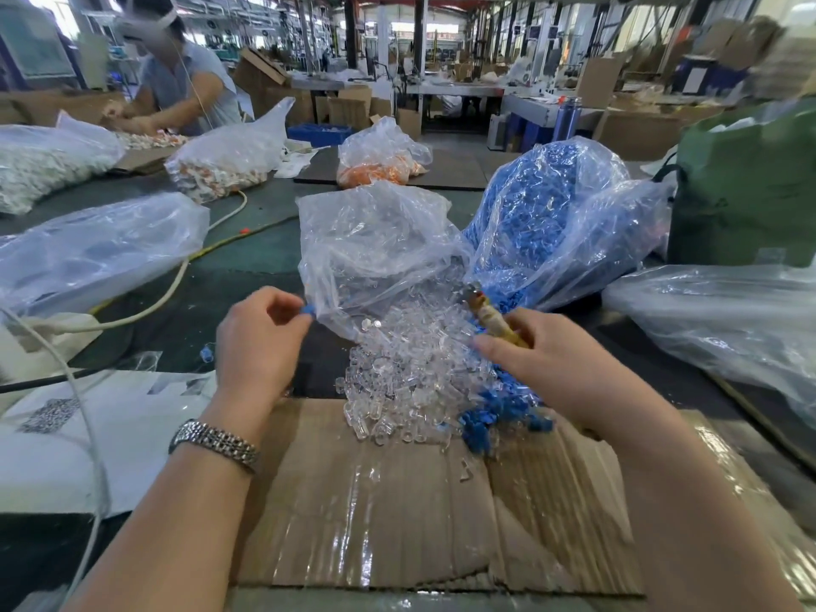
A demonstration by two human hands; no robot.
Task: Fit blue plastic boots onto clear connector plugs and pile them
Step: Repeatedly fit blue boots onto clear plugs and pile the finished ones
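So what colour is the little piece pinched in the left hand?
Blue: the boot pinched in the left hand, seen from the head camera.

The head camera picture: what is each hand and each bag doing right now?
Left hand: pinches a small blue plastic boot.
Right hand: grips a yellowish stick-shaped tool.
Clear plastic bag of clear connector plugs: open, plugs spilled onto the flattened brown cardboard.
Clear plastic bag of blue boots: open, boots spilled beside the plugs.
Clear plastic bag of orange parts: upright, apart.

Left hand pinches a blue boot; right hand grips a yellowish tool over clear plugs.
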